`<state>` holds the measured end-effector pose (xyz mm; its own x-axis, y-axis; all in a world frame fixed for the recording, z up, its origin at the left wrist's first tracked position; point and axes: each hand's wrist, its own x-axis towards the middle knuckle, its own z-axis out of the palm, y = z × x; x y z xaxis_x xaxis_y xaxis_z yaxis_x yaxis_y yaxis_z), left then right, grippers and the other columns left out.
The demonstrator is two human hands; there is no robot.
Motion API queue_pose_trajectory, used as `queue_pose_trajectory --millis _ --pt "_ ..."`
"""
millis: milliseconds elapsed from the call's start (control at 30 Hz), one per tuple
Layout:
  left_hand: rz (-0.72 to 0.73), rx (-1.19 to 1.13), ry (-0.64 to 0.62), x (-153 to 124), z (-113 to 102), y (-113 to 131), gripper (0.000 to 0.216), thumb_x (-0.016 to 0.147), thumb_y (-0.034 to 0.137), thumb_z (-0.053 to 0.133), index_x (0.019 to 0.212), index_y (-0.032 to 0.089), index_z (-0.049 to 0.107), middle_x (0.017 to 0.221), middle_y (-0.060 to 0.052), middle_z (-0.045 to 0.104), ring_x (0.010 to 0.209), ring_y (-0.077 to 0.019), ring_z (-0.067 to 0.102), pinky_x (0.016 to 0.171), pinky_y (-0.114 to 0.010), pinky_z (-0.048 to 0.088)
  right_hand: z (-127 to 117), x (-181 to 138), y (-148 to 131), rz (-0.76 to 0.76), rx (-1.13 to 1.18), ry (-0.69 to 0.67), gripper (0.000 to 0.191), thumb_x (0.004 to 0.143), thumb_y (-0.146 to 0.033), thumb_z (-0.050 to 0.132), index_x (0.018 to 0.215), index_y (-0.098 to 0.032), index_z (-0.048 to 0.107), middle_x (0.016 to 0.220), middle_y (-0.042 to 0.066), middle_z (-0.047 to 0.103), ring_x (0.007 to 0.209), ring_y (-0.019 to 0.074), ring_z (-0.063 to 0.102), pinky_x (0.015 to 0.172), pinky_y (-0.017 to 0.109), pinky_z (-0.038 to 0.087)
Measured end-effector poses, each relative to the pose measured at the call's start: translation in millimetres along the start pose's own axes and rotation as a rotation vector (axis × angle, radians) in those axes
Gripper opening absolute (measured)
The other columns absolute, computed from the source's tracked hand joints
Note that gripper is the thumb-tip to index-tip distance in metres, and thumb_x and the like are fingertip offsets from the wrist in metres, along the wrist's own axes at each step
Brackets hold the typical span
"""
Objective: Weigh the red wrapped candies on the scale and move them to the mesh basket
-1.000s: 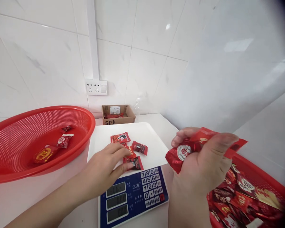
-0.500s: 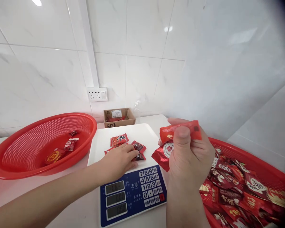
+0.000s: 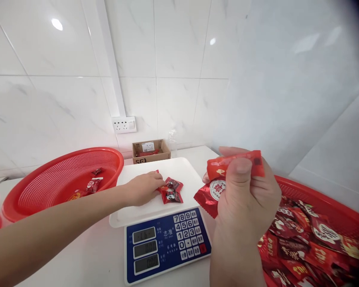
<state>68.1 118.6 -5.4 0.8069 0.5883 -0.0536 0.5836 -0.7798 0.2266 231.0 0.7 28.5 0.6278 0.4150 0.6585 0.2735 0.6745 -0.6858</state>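
Note:
My right hand [image 3: 248, 195] is raised to the right of the scale, closed around two shiny red wrapped packets: an orange-red packet [image 3: 218, 164] under the thumb and a red foil packet [image 3: 208, 198] with a round white emblem below it. Over the white pan [image 3: 128, 217] of the scale, my left hand [image 3: 145, 188] has its fingers curled over small red snack packets [image 3: 157, 172], of which only edges show. Just right of those fingertips lie two small dark-red packets [image 3: 172, 196] on the pan.
The scale's blue keypad panel [image 3: 167, 255] faces me. A red basket [image 3: 62, 167] with a few packets stands left; another red basket [image 3: 332, 199] full of packets stands right. Behind the pan sits a small cardboard box [image 3: 151, 159] against the tiled wall.
My left hand has shifted left across the pan, from the dark-red packets to the red snack packets, now mostly covered. My right hand keeps its packets and sits slightly further right.

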Motion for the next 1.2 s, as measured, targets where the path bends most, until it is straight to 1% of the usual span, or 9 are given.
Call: queue_pose_trajectory --millis 133,233,367,467,567,700,900,1033,1200 --pt "-0.057 -0.047 0.072 3 1 -3 0.029 0.090 0.015 0.041 0.105 0.016 0.065 0.110 -0.014 0.064 0.110 -0.0317 0.056 0.095 -0.046 0.042 3 -1 -7 0.046 0.016 0.073 0.033 0.086 -0.055 0.063 0.084 -0.024 0.073 0.075 0.002 0.071 0.070 0.0190 0.067 0.059 0.031 0.050" --pt "-0.131 -0.154 0.168 4 -4 -4 0.025 0.093 0.022 0.037 0.101 0.018 0.061 0.110 -0.013 0.062 0.108 -0.0311 0.054 0.093 -0.046 0.041 4 -1 -10 0.072 0.018 0.089 0.030 0.087 -0.051 0.064 0.080 -0.024 0.071 0.068 0.000 0.067 0.062 0.0163 0.063 0.054 0.029 0.047" --pt "-0.241 -0.387 0.257 4 -11 -3 0.024 0.094 0.034 0.037 0.080 0.022 0.052 0.084 -0.004 0.059 0.082 -0.0246 0.056 0.077 -0.038 0.043 3 0 -11 0.071 0.038 0.064 0.027 0.087 -0.048 0.064 0.076 -0.024 0.071 0.063 -0.002 0.064 0.057 0.0145 0.059 0.051 0.028 0.045" --pt "-0.270 -0.605 0.301 4 -12 2 0.028 0.091 0.042 0.042 0.072 0.022 0.047 0.072 0.000 0.053 0.069 -0.0195 0.051 0.066 -0.033 0.041 2 1 -11 0.056 0.059 0.059 0.025 0.087 -0.046 0.065 0.076 -0.024 0.071 0.062 -0.003 0.064 0.055 0.0135 0.058 0.051 0.027 0.045" --pt "-0.259 -0.825 0.323 2 -11 8 0.030 0.089 0.046 0.049 0.072 0.022 0.048 0.067 0.002 0.051 0.061 -0.0155 0.047 0.062 -0.030 0.038 1 2 -12 0.052 0.066 0.059 0.025 0.087 -0.046 0.066 0.076 -0.024 0.071 0.062 -0.003 0.065 0.055 0.0135 0.058 0.051 0.027 0.045" --pt "-0.244 -1.085 0.297 -3 -9 13 0.031 0.087 0.050 0.054 0.080 0.021 0.049 0.063 0.004 0.052 0.050 -0.0106 0.046 0.055 -0.026 0.037 0 1 -11 0.047 0.067 0.060 0.025 0.087 -0.046 0.065 0.076 -0.024 0.071 0.062 -0.002 0.066 0.058 0.0147 0.061 0.053 0.028 0.048" --pt "-0.194 -1.333 0.348 -18 -15 23 0.040 0.077 0.050 0.073 0.089 0.020 0.051 0.068 0.006 0.057 0.052 -0.0057 0.048 0.052 -0.019 0.039 0 0 -8 0.045 0.059 0.037 0.027 0.087 -0.048 0.064 0.078 -0.024 0.071 0.062 -0.002 0.065 0.056 0.0140 0.061 0.050 0.026 0.047" --pt "-0.080 -1.425 0.471 -36 -19 39 0.034 0.078 0.043 0.077 0.088 0.019 0.056 0.072 0.004 0.062 0.060 -0.0065 0.056 0.058 -0.017 0.047 3 1 -10 0.113 -0.021 -0.086 0.027 0.088 -0.041 0.063 0.071 -0.021 0.067 0.059 -0.003 0.063 0.053 0.0121 0.058 0.048 0.023 0.046" --pt "0.135 -1.452 0.700 -55 -12 55 0.015 0.086 0.032 0.072 0.090 0.023 0.061 0.077 0.004 0.066 0.069 -0.0095 0.064 0.062 -0.018 0.054 4 3 -6 0.242 -0.116 -0.473 0.022 0.088 -0.038 0.063 0.075 -0.021 0.064 0.057 -0.005 0.058 0.051 0.0104 0.052 0.048 0.021 0.043"
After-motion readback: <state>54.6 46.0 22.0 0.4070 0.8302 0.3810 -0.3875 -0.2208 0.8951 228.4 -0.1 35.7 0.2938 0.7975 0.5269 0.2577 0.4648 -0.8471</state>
